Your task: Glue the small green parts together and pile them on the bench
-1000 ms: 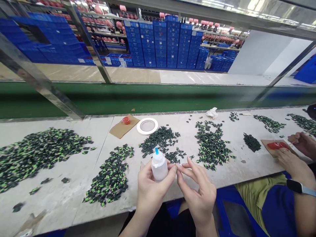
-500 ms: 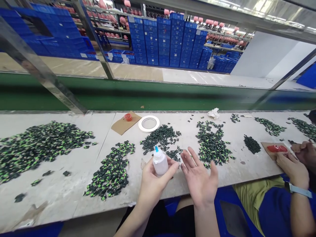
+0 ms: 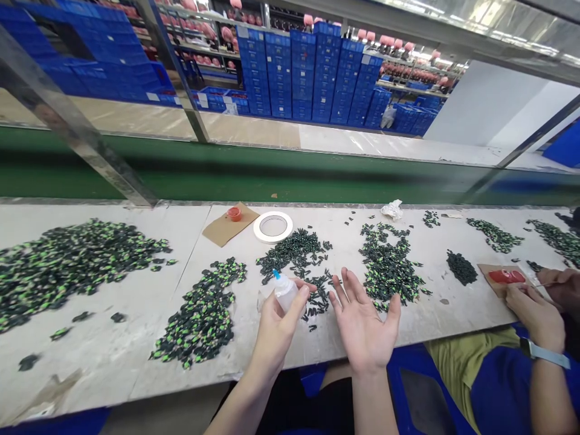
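My left hand [image 3: 277, 323] is wrapped round a small white bottle [image 3: 285, 291] with a blue tip, which leans to the left above the table. To its right, my right hand [image 3: 366, 323] is palm up with fingers spread, holding nothing. Just beyond and between the hands lie small dark pieces [image 3: 294, 251], loosely scattered. A heap of black and green pieces [image 3: 199, 317] is left of my left hand, and another such heap [image 3: 389, 266] lies beyond my right hand.
A white tape roll [image 3: 273, 227] and a red cup [image 3: 234, 213] on cardboard [image 3: 217, 231] are at the back. A large heap [image 3: 77, 263] covers the left side. At the right, a person's hands [image 3: 539, 311] work near a red dish [image 3: 506, 276]. Crumpled tissue [image 3: 392, 209] lies behind.
My left hand has moved slightly left with the bottle, now tilted more. My right hand has turned its palm further up and spread its fingers. More dark pieces show between the hands.
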`<state>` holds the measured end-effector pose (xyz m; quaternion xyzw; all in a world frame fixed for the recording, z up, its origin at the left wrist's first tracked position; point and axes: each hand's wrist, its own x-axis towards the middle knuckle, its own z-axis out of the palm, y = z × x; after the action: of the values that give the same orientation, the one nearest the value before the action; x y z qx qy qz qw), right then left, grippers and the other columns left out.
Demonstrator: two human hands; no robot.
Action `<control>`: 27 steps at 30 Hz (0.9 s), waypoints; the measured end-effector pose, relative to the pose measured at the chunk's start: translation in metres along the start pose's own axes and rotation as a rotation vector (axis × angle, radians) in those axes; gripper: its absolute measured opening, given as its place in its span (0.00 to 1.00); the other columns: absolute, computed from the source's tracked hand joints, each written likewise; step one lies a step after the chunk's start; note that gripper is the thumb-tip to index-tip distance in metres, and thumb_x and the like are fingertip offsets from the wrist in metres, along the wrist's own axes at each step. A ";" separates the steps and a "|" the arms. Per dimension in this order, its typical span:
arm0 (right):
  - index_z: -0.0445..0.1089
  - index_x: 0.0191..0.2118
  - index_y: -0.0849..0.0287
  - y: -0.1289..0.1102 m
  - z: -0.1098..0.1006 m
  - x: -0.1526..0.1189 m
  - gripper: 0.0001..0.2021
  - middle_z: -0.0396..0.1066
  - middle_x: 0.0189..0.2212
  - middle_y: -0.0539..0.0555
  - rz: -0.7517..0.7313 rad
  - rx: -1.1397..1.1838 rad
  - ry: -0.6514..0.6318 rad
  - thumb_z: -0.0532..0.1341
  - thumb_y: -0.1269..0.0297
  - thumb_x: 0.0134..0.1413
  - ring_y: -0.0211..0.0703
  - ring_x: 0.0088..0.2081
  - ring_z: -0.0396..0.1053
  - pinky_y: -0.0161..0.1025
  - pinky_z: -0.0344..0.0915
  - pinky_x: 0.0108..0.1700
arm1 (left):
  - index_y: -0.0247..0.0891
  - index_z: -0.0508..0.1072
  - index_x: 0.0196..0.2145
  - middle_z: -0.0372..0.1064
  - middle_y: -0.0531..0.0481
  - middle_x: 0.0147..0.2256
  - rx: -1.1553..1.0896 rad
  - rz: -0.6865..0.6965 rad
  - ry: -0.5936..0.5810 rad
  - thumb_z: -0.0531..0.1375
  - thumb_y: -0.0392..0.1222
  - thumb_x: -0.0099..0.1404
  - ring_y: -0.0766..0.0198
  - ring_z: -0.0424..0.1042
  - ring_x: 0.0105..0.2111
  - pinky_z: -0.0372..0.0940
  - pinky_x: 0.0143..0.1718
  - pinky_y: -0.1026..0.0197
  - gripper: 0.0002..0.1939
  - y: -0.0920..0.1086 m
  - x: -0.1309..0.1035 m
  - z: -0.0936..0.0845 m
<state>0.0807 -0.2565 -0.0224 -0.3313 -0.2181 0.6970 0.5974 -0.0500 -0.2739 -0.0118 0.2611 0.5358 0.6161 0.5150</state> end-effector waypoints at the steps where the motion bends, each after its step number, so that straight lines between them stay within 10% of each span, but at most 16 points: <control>1: 0.77 0.42 0.56 0.000 0.000 0.000 0.37 0.67 0.55 0.60 0.004 0.006 0.013 0.45 0.30 0.49 0.56 0.59 0.61 0.55 0.59 0.59 | 0.35 0.73 0.32 0.76 0.46 0.33 0.006 -0.003 -0.005 0.67 0.52 0.51 0.58 0.73 0.37 0.65 0.41 0.59 0.18 -0.001 0.000 0.000; 8: 0.76 0.42 0.54 0.001 -0.011 -0.002 0.32 0.74 0.43 0.59 0.004 -0.063 0.008 0.47 0.34 0.53 0.53 0.52 0.68 0.55 0.62 0.55 | 0.35 0.74 0.31 0.75 0.46 0.33 0.025 0.047 -0.048 0.65 0.52 0.54 0.58 0.72 0.37 0.65 0.41 0.60 0.16 -0.008 -0.001 0.001; 13: 0.72 0.48 0.54 0.016 -0.041 -0.012 0.20 0.74 0.37 0.55 -0.169 -0.421 -0.007 0.65 0.54 0.49 0.49 0.45 0.70 0.48 0.66 0.51 | 0.37 0.74 0.37 0.74 0.43 0.39 0.080 0.141 -0.168 0.60 0.50 0.60 0.54 0.72 0.44 0.65 0.47 0.54 0.14 -0.017 -0.012 0.005; 19: 0.75 0.38 0.54 0.034 -0.059 -0.035 0.22 0.76 0.32 0.55 0.004 -0.398 -0.093 0.63 0.41 0.45 0.51 0.34 0.73 0.49 0.70 0.39 | 0.47 0.72 0.49 0.60 0.41 0.56 0.379 0.276 -0.364 0.62 0.54 0.58 0.45 0.56 0.58 0.53 0.58 0.41 0.22 -0.036 -0.034 0.013; 27: 0.68 0.24 0.54 0.035 -0.036 -0.031 0.22 0.60 0.16 0.47 -0.023 -0.245 0.034 0.58 0.39 0.50 0.39 0.19 0.59 0.40 0.67 0.27 | 0.42 0.71 0.49 0.67 0.42 0.49 0.296 0.191 -0.366 0.66 0.48 0.54 0.49 0.64 0.53 0.58 0.55 0.49 0.25 -0.031 -0.029 0.010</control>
<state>0.0848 -0.2968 -0.0652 -0.4111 -0.2952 0.6526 0.5639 -0.0207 -0.3003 -0.0305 0.4904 0.4910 0.5190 0.4991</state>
